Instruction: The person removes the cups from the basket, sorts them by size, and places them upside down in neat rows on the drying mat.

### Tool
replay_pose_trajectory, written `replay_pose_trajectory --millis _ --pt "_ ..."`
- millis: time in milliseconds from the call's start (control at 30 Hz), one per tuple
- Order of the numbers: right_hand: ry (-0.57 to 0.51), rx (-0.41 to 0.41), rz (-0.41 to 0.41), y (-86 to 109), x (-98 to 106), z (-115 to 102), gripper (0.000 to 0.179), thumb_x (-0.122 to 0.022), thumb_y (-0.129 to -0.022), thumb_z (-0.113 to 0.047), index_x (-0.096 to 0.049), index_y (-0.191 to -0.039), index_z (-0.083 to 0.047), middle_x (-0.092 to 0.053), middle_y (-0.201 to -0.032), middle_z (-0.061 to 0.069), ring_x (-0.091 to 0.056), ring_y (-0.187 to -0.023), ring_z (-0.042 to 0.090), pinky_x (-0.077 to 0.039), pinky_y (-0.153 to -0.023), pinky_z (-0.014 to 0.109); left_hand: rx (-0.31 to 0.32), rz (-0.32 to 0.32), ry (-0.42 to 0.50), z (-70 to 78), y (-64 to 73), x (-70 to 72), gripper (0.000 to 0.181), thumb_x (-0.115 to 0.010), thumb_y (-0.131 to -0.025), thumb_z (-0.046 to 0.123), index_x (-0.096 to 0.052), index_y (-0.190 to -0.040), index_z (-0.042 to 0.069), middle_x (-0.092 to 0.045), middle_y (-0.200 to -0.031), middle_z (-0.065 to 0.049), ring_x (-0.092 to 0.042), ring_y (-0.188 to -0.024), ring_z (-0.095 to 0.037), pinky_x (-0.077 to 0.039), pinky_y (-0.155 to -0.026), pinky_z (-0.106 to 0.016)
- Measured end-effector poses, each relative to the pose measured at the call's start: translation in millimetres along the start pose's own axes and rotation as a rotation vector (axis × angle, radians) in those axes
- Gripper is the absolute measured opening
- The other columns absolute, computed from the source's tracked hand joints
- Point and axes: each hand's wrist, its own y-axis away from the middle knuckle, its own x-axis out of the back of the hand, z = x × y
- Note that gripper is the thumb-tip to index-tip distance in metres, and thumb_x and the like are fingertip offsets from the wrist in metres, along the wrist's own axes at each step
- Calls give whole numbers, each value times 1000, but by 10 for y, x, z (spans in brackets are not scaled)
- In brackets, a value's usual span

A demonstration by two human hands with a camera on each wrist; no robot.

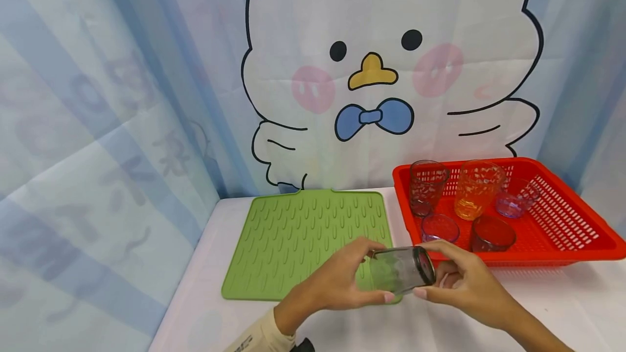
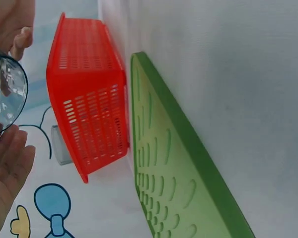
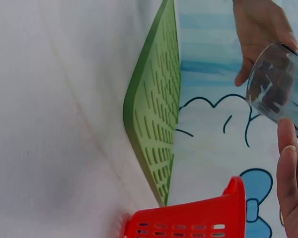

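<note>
Both hands hold a grey-tinted drinking glass lying sideways in the air, over the front right corner of a green drying mat. My left hand spans its mouth end, thumb below and fingers above. At the thick, dark base end, my right hand grips it between thumb and fingers. The left wrist view shows the round rim of the glass beside the left fingers. In the right wrist view, the glass lies between the two hands.
A red plastic basket stands to the right of the mat. Inside are a tall dark glass, an orange tumbler, a short dark glass and two purplish glass bowls. A printed curtain hangs behind the white table.
</note>
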Motion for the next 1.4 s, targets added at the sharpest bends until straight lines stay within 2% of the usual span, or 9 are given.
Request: replay_pose_trajectory --millis 200,433,500,700,933,1133,1400 --pt "-88 67 -4 8 -64 -16 59 -84 -80 -7 -58 -133 -10 -68 -78 -4 -61 -58 10 -52 -53 27 51 -68 -9 -7 34 -37 64 -73 -87 53 -48 -139 25 -55 -125 12 -54 -111 0 -51 -94 -23" --pt "-192 101 -39 22 -146 -17 54 -79 -83 -1 -57 -132 -7 -73 -91 -2 -69 -65 13 -56 -56 29 -3 -68 -113 -43 102 -78 65 -70 -89 55 -49 -141 23 -58 -124 11 -54 -110 0 -48 -91 -17" --pt "-203 106 -36 29 -161 -17 53 -79 -83 0 -57 -132 -6 -74 -95 -2 -70 -66 13 -57 -57 29 0 -73 -122 -45 138 -73 67 -68 -90 56 -46 -144 23 -57 -127 9 -55 -111 -1 -49 -91 -18" --pt "-203 125 -28 34 -176 -24 53 -80 -83 -1 -57 -131 -8 -74 -94 -3 -69 -65 13 -57 -57 29 85 -92 -141 -109 324 -15 69 -63 -93 57 -45 -148 20 -59 -130 2 -61 -115 -8 -53 -92 -24" --pt "-187 116 -20 46 -167 -3 54 -81 -82 -2 -58 -131 -7 -74 -89 -2 -67 -63 11 -56 -57 28 240 -113 -173 -404 653 102 57 -62 -95 55 -59 -135 15 -66 -117 4 -64 -104 -9 -54 -85 -26" --pt "-174 108 -12 42 -182 21 54 -81 -82 -4 -59 -131 -8 -73 -86 -3 -66 -62 11 -54 -55 27 319 -57 -196 -677 942 317 50 -65 -95 51 -64 -125 12 -68 -112 1 -65 -96 -10 -55 -81 -29" --pt "-165 110 -6 28 -207 58 53 -82 -81 -4 -60 -129 -10 -71 -80 -5 -64 -59 10 -51 -53 26 445 15 -220 -1013 1256 645 49 -67 -93 50 -65 -122 10 -67 -111 -1 -64 -93 -13 -55 -79 -33"
